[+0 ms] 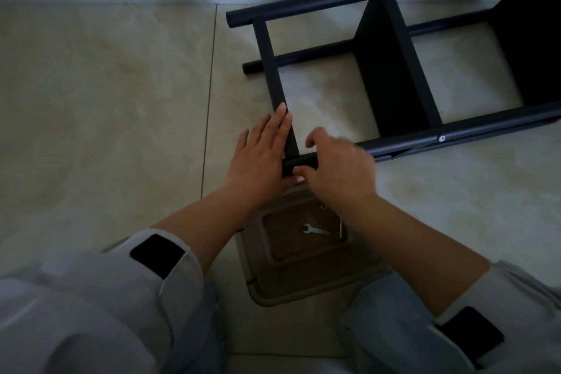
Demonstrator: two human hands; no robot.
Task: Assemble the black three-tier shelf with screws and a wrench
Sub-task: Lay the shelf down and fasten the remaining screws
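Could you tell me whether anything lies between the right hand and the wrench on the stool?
Nothing visible does. The wrench lies uncovered in the stool's recessed top, just below the right hand, which grips the shelf's near tube end.

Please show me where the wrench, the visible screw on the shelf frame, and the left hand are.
wrench (315, 231), head view, middle of its handle.
screw (441, 138), head view, its head on the near tube.
left hand (261, 150), head view, back of the hand.

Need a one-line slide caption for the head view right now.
Left hand flat on the black shelf frame's end rail, right hand gripping its near tube; wrench lies unused on the stool below.
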